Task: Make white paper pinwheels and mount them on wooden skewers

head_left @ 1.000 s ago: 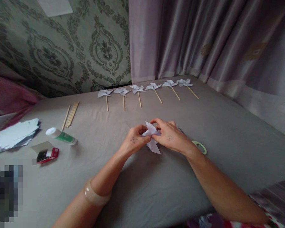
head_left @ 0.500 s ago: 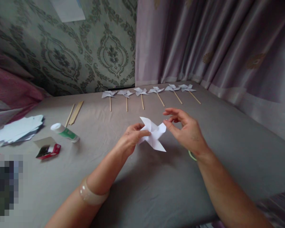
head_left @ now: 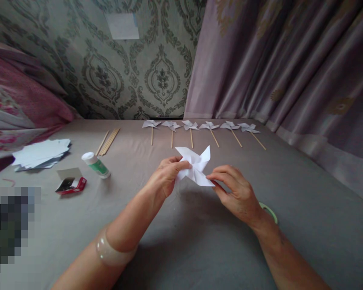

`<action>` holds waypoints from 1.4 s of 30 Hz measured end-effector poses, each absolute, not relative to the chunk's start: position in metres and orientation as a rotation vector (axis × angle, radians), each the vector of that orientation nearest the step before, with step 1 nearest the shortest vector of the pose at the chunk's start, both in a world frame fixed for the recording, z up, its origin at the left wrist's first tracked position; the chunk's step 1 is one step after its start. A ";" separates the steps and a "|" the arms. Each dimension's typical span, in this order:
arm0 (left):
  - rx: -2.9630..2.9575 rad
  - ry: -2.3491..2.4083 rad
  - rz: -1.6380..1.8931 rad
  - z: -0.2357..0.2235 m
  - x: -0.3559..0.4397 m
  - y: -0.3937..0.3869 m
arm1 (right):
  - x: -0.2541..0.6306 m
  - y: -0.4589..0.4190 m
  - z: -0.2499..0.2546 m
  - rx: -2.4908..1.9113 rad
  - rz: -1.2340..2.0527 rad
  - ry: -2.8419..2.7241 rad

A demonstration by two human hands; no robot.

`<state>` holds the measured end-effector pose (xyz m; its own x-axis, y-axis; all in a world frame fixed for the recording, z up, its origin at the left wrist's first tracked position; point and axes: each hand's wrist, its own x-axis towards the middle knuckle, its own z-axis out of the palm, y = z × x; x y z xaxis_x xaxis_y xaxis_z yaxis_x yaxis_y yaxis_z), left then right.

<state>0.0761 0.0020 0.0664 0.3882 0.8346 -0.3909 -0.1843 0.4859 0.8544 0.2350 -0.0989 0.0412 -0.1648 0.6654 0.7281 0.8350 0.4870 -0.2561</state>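
Note:
A white paper pinwheel (head_left: 196,166) is held up above the table without a stick showing. My left hand (head_left: 169,173) pinches it at the centre, thumb on top and the other fingers partly hidden behind. At the tip of its lower right blade, my right hand (head_left: 234,189) is closed, with thumb and fingertips on the paper. Beyond the hands, several finished pinwheels (head_left: 190,125) on wooden sticks lie in a row along the table's far side.
On the left lie a stack of white paper (head_left: 40,155), wooden sticks (head_left: 109,141), a small red open box (head_left: 71,184) and a standing glue stick (head_left: 97,164). Partly behind my right wrist is a pale green ring (head_left: 270,212). The grey-covered table (head_left: 181,241) meets a curtain (head_left: 290,72).
My right hand has moved down from the upper right blade to the lower right one and closed on its tip. The pinwheel has tilted slightly. The view has shifted left.

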 end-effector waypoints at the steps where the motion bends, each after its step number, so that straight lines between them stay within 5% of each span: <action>1: 0.814 0.952 0.750 0.065 0.076 0.002 | 0.235 -0.099 0.041 -1.241 -0.263 -1.910; 22: 0.823 1.029 0.833 0.057 0.077 0.007 | 0.234 -0.098 0.040 -1.315 -0.197 -1.830; 32: 1.039 0.911 0.932 0.055 0.090 -0.015 | 0.229 -0.094 0.037 -1.264 0.842 -1.118; 42: 1.082 0.889 0.837 0.050 0.097 -0.030 | 0.216 -0.091 0.032 -1.310 0.941 -0.771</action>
